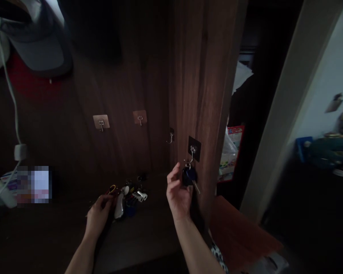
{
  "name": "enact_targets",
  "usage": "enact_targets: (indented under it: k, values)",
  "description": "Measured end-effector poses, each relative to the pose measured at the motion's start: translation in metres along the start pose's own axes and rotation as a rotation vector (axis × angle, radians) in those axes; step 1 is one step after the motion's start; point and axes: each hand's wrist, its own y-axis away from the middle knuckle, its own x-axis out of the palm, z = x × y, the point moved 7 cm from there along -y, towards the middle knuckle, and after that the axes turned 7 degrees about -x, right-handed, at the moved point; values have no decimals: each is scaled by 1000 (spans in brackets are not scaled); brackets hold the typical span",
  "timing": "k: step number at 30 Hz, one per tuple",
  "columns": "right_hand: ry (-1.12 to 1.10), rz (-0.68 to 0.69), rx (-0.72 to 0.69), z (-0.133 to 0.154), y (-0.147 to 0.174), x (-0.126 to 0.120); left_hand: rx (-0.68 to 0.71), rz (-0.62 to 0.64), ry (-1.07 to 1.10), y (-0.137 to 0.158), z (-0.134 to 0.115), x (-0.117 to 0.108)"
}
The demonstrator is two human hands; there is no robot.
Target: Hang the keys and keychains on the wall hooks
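Observation:
My right hand (pixel 179 196) is raised beside a hanging bunch of keys (pixel 191 175) with a dark blue fob. Its fingers are apart and curve upward, holding nothing that I can see. The bunch hangs from a metal hook (pixel 193 149) on a black square pad, stuck to the wooden side panel. Low on the shelf, my left hand (pixel 98 213) is bent at the left edge of a pile of keys (pixel 140 196) and key rings. Its fingertips are closed near a yellow ring (pixel 112 188); what they pinch is hidden. A whitish, shiny piece (pixel 119 206) lies beside it.
Adhesive hooks are on the back panel: one on a light pad (pixel 101 122), one on a brown pad (pixel 140 117), plus a dark hook (pixel 171 136) near the corner. Caps (pixel 42 53) hang upper left. A white cable (pixel 10 83) runs down left. An orange surface (pixel 242 236) is lower right.

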Motion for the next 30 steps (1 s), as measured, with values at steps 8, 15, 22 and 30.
enact_targets:
  k: [8, 15, 22, 30]
  values:
    - [-123, 26, 256, -11, 9, 17, 19, -7, 55, 1, -1, -1]
    - [-16, 39, 145, -25, -16, 51, 64, -22, 64, 1, -1, -1]
    - [183, 53, 202, -51, -36, 41, 62, -26, 69, 0, 1, 0]
    - [1069, -217, 570, -75, -16, -71, 55, -31, 89, -4, 6, 3]
